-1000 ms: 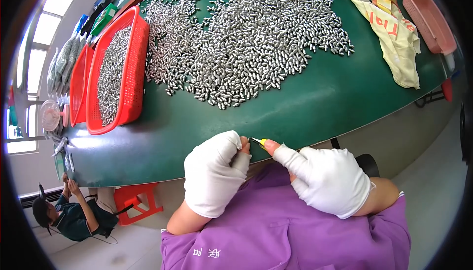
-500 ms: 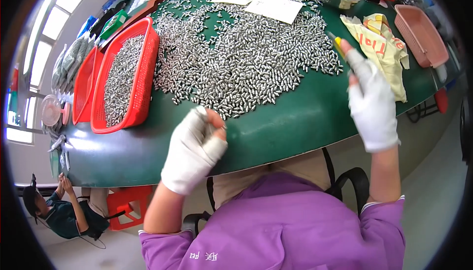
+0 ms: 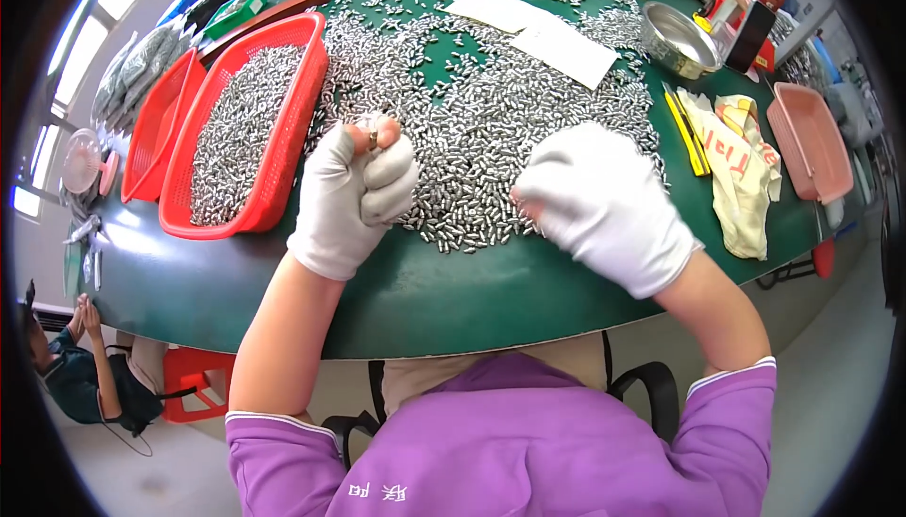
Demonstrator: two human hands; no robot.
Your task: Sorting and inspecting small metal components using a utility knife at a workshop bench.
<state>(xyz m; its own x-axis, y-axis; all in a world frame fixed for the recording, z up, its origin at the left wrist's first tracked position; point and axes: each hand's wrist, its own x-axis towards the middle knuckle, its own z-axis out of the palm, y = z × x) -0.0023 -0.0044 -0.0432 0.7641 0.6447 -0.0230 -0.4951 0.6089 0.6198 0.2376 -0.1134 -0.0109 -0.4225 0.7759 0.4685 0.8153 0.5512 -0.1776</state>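
Observation:
My left hand (image 3: 354, 198), in a white glove with bare fingertips, is closed in a pinch on a small metal piece (image 3: 374, 139) beside the red basket. To its right, my gloved right hand (image 3: 609, 210) hovers over the near right part of the pile, its fingers curled down. Whatever those fingers hold, if anything, is hidden under the hand. A broad pile of small silvery metal pieces (image 3: 462, 173) covers the middle of the green table (image 3: 453, 300). The yellow utility knife (image 3: 688, 132) lies right of the pile, next to a cream cloth (image 3: 734, 177).
A red basket (image 3: 316, 78) full of metal pieces stands left, another red basket (image 3: 151, 154) beyond it. Paper sheets (image 3: 566, 48) lie on the pile. At right are a steel bowl (image 3: 681, 41) and a pink basket (image 3: 812, 144). A person (image 3: 90, 371) sits at far left.
My right hand has let go of the utility knife, now lying by the cloth, and moved left over the pile. My left hand has moved forward toward the red basket. The view has shifted.

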